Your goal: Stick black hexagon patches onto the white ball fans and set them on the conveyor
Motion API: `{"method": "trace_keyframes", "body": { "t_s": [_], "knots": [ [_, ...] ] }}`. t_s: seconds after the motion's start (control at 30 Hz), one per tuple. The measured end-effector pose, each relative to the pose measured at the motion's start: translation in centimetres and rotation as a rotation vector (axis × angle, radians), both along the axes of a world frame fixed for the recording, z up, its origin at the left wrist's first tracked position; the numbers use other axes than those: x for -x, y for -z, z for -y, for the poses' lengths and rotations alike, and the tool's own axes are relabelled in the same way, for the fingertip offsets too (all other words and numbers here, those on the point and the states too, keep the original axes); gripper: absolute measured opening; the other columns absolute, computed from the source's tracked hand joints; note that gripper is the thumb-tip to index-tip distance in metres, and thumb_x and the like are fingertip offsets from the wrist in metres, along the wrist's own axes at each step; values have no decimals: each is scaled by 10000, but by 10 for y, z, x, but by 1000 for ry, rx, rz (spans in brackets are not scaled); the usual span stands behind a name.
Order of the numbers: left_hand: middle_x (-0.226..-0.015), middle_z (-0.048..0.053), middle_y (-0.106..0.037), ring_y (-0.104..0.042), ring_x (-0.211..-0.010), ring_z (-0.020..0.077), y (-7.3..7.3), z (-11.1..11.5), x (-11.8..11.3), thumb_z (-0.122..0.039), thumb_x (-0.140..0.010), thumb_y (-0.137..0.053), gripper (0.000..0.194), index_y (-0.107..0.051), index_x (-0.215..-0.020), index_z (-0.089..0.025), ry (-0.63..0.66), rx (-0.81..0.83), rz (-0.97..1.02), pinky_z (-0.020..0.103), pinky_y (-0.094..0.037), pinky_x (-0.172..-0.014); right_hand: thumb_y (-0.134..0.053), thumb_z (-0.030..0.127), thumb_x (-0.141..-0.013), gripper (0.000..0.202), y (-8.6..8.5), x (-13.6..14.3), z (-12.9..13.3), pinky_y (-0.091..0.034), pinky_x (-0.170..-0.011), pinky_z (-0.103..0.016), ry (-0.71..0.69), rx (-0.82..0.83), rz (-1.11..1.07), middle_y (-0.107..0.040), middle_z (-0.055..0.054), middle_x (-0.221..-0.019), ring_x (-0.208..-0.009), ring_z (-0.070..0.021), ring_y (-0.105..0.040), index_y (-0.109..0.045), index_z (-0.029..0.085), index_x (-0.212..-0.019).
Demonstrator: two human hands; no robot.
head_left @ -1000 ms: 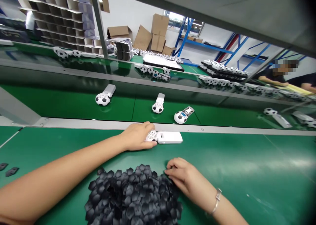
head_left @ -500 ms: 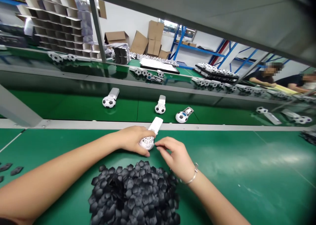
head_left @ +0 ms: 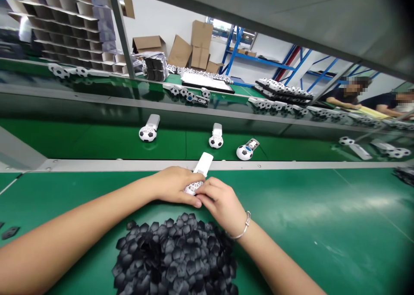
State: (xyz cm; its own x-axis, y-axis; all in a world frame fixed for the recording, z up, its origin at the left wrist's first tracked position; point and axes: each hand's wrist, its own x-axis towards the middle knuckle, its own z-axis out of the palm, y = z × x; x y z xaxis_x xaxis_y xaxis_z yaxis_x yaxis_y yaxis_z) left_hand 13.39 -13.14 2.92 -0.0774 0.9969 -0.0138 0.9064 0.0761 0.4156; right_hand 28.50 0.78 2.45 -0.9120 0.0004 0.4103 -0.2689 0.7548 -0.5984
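My left hand point(head_left: 177, 185) is wrapped round a white device point(head_left: 203, 163) with a flat body and a half-ball, football-patterned end, which rests on the green worktop. White lattice shows on its ball end, between the hands. Against the right side of that end, my right hand point(head_left: 220, 200) presses with thumb and fingers pinched together. Whatever is between those fingertips is hidden. Just in front of both hands lies a large heap of black pentagon pieces point(head_left: 181, 247).
Beyond the metal rail point(head_left: 161, 165), a green conveyor carries similar football devices, one at left point(head_left: 148, 133), one in the middle point(head_left: 216, 140) and one with an opened body point(head_left: 245, 152). Dark pieces point(head_left: 10, 232) lie far left. Two people work at the far right.
My right hand has moved left, from just beside the ball end onto it. The devices on the conveyor have shifted a little to the right. My left hand keeps its hold.
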Motion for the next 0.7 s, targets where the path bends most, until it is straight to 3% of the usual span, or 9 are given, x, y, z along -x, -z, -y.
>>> {"method": "trace_keyframes", "body": {
  "t_s": [0.17,0.3,0.4,0.53,0.63,0.7],
  "knots": [
    [-1120,5,-646,-616,-998,235,-4,2,6,-558,-844,-535,472,-510,-1272,-359,21,6,46,277,-412,-816,-627,123,-848,224,-20,-31,-39,-526,-712,-291,68,-51,252,-650,-29,-856,-769,-165,-621,-671,204,-1052],
    [-1126,7,-649,-624,-970,233,0,0,4,-564,-842,-522,462,-534,-1251,-351,8,-14,4,278,-418,-787,-555,149,-903,203,-14,-74,-59,-538,-775,-309,12,-41,346,-663,-59,-937,-865,-181,-637,-707,225,-1012],
    [-973,44,-684,-642,-830,243,3,-4,-13,-659,-837,-460,537,-531,-1230,-300,-88,2,-133,296,-426,-680,-574,171,-901,220,4,-91,-50,-538,-811,-317,5,-53,374,-635,-69,-999,-908,-186,-625,-694,233,-1074],
    [-798,103,-671,-626,-680,281,1,-4,-39,-760,-773,-452,693,-548,-1150,-187,-289,100,-327,335,-418,-587,-537,156,-916,200,23,-92,-31,-533,-795,-344,45,-232,308,-622,-85,-972,-886,-200,-606,-685,189,-1046],
    [-978,167,-645,-609,-881,344,-2,-2,-40,-714,-719,-585,703,-566,-1128,-143,-206,2,-436,406,-442,-713,-455,114,-937,242,28,-86,-26,-537,-783,-387,81,-376,232,-641,-107,-933,-858,-223,-611,-661,146,-1060],
    [-1161,177,-584,-534,-1079,366,-1,-2,-31,-680,-716,-622,710,-548,-1186,-153,-101,-120,-427,443,-404,-862,-463,111,-934,234,25,-81,-25,-540,-791,-390,118,-347,174,-661,-109,-938,-860,-227,-624,-636,135,-1089]
  ]
}}
